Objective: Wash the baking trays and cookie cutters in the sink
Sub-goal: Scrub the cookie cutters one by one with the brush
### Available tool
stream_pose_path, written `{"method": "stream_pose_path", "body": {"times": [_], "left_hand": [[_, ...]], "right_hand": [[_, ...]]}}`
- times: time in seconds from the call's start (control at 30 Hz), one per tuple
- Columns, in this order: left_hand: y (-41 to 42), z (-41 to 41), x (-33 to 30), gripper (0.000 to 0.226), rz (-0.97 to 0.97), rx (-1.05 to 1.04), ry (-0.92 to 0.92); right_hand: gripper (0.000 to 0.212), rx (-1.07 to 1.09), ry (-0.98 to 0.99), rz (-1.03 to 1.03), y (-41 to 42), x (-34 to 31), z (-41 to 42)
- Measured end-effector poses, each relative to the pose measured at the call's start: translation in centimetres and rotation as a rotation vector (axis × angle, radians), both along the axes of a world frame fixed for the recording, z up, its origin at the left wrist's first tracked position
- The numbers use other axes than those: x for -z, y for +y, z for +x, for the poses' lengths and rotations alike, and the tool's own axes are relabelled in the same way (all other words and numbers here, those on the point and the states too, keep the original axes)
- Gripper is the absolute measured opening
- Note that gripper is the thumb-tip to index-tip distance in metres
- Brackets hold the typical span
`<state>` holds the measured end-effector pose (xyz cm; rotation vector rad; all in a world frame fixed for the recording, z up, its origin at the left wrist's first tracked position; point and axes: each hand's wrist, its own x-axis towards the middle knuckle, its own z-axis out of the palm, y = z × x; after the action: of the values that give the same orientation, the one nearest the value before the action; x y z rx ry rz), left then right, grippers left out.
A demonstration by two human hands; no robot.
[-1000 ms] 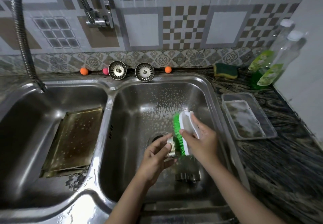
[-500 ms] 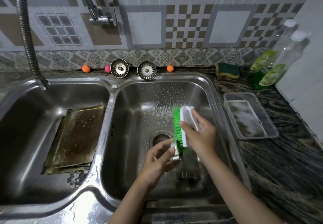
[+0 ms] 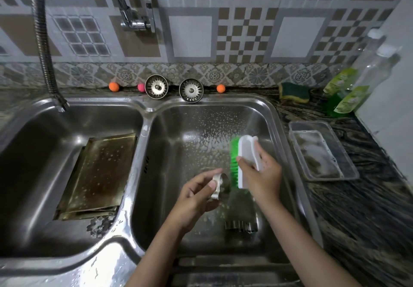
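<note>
Below, baking trays (image 3: 98,175) in left basin (image 3: 73,116)

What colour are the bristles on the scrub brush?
Bright green, on a white brush body; clearest in the head view.

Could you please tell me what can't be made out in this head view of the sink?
- Cookie cutter: its shape, covered by the left hand pinching it.
- Lower baking trays: their number, hidden under the top tray.
- Scrub brush: its handle, wrapped by the right hand.
- Bottles: labels too small to read.
</note>
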<state>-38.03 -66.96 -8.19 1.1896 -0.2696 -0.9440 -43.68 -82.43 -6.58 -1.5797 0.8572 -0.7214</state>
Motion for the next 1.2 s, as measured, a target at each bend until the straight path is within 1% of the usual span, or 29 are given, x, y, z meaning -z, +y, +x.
{"method": "stream_pose_path", "body": {"times": [0.1,0.13,0.2,0.27,0.33,0.5,0.57,0.63,0.73,0.8,0.9,0.93,1.03,1.13,1.2], "left_hand": [[0.0,0.4,-0.4,0.042,0.025,0.029,0.005],[-0.1,0.5,-0.4,0.044,0.040,0.016,0.008],[-0.3,0.8,-0.3,0.047,0.076,-0.020,-0.015],[-0.7,1.0,-0.3,0.042,0.110,-0.056,-0.057],[-1.0,1.1,-0.4,0.039,0.128,-0.073,-0.103],[-0.7,1.3,0.1,0.051,0.086,-0.188,-0.164],[-0.5,1.2,0.2,0.060,0.045,-0.244,-0.150],[-0.5,1.0,0.3,0.067,0.007,-0.306,-0.092],[-0.5,0.6,0.3,0.063,-0.023,-0.378,-0.005],[-0.7,0.3,0.1,0.061,-0.059,-0.406,0.051],[-1.0,0.1,-0.3,0.067,-0.119,-0.433,0.140],[-1.1,0.0,-0.3,0.065,-0.127,-0.427,0.157],[-1.2,-0.1,-0.3,0.050,-0.098,-0.406,0.179],[-1.1,0.1,-0.1,0.046,-0.057,-0.399,0.178],[-0.8,0.3,-0.1,0.042,-0.022,-0.331,0.138]], "right_hand": [[0.063,0.092,-0.103,0.119,-1.2,-1.3,-0.2],[0.062,0.075,-0.142,0.159,-1.3,-1.7,-0.4],[0.061,-0.027,-0.173,0.198,-1.1,-2.3,-1.0],[0.058,-0.146,-0.162,0.223,-0.6,-2.5,-1.5],[0.056,-0.219,-0.137,0.246,-0.3,-2.3,-1.8],[0.051,-0.221,-0.077,0.341,0.1,-1.7,-2.4],[0.051,-0.212,-0.065,0.377,0.3,-1.5,-2.6],[0.053,-0.192,-0.059,0.432,0.6,-1.4,-2.8],[0.054,-0.158,-0.068,0.531,1.1,-1.5,-3.2],[0.051,-0.150,-0.059,0.563,1.3,-1.2,-3.4],[0.046,-0.169,-0.048,0.577,1.6,-0.8,-3.7],[0.047,-0.176,-0.040,0.577,1.7,-0.6,-3.9],[0.050,-0.180,-0.015,0.546,1.8,-0.2,-4.0],[0.053,-0.162,-0.034,0.494,1.1,-0.5,-3.9],[0.054,-0.180,-0.056,0.463,0.4,-1.1,-3.7]]}}
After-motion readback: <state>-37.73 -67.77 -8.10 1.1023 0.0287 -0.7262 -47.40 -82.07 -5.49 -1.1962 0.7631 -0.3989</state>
